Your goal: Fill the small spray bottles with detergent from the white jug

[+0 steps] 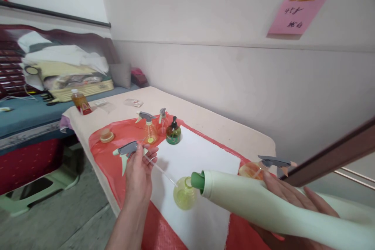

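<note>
My left hand (140, 174) is closed on a grey and pale green trigger spray head (127, 148), just under its cap. A clear dip tube (161, 169) slants down from it, its lower end at the yellow-green bottle (184, 198), whose mouth is uncapped. My right hand (295, 199) grips a long pale green vessel (249, 195), tilted nearly level. Its darker green spout (198, 181) sits right by the bottle's mouth; I cannot tell whether they touch. Behind my right hand, an orange-tinted spray bottle (250, 170) is partly hidden.
White cloth (211, 156) covers part of red plastic sheeting (102, 140) on the table. Further back are a spray bottle (150, 131), another spray bottle (163, 125), a green pump bottle (174, 133) and a round lid (106, 135). A red stool (32, 168) stands left.
</note>
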Tool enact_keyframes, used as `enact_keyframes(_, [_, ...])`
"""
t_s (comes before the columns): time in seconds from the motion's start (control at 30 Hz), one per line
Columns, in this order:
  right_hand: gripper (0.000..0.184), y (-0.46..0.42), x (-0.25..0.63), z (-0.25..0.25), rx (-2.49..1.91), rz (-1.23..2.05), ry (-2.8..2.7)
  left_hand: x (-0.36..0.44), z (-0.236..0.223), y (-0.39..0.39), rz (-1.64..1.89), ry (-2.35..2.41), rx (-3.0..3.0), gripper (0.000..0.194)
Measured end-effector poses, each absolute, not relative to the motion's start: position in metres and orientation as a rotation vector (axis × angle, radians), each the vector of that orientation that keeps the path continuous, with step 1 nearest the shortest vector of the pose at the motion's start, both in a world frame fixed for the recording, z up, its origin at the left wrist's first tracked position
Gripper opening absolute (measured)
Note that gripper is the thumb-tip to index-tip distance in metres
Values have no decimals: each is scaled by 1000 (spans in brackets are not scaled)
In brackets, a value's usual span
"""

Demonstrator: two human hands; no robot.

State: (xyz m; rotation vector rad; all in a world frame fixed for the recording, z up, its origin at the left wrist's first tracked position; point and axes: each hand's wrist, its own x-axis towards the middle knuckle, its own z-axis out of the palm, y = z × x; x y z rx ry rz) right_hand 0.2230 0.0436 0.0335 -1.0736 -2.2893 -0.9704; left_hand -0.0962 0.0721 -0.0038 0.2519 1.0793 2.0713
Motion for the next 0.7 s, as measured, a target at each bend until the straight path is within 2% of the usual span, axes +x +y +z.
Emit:
enact_keyframes(0.27, [40,41,221,34,-1072,-982,-2282,-95,-3,71,2064,1085,260,27])
enact_keyframes(0.5, [53,40,219,37,-1049,-971,-2266,-95,-3,72,2058,1091,255,27])
enact_keyframes(0.7, [47,36,221,35,-1123,-961,-2315,-95,-4,71,2058,1077,261,27])
